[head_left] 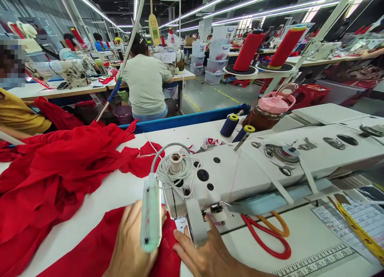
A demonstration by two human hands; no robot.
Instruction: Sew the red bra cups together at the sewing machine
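Here's the red cloth [87, 243], spread toward the desk's [120, 193] near edge and running in beside the sewing machine's [228, 173] head, work seemingly midway. The left hand [129, 245] lies over it, fingers loosely bent; the right hand [207, 255], partly open, reaches in at the head. Neither's grip can be told. No finished seam shows; the red heap [60, 173] along the left edge may be done or waiting.

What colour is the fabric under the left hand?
The fabric under the left hand is plain red; the head view shows it best.
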